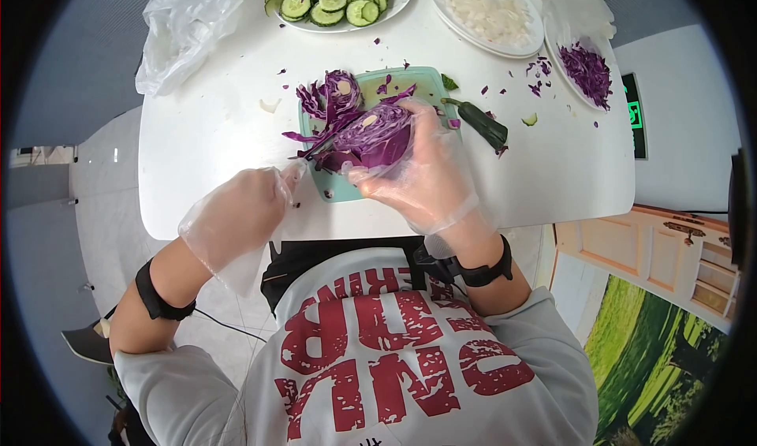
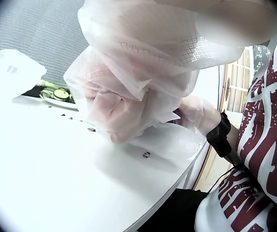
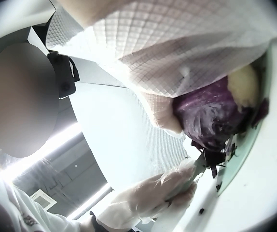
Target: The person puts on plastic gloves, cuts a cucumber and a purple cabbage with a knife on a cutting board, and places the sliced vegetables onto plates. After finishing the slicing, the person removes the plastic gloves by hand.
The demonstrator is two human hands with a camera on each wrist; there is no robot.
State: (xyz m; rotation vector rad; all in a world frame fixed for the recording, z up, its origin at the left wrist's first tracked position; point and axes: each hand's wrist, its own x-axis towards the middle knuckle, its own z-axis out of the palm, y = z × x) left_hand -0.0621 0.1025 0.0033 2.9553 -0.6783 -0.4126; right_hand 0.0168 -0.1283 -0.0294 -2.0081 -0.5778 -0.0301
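A cut piece of purple cabbage (image 1: 377, 140) sits on the green cutting board (image 1: 335, 187). My right hand (image 1: 432, 170), in a clear plastic glove, grips it from the right with thumb and fingers spread around it. My gloved left hand (image 1: 248, 203) is curled round the handle of a knife (image 3: 199, 166) at the board's left edge. The blade is partly hidden against cabbage shreds. Behind the held piece lies another cabbage chunk (image 1: 344, 89) with its pale core showing. In the left wrist view the loose glove covers most of the left hand (image 2: 124, 108).
Cucumber slices fill a plate (image 1: 323, 29) at the back. Stacked plates (image 1: 505, 53) hold pale slices, and shredded cabbage (image 1: 586, 75) lies on another plate at right. A cucumber end (image 1: 481, 126) lies beside the board. A plastic bag (image 1: 189, 28) sits back left.
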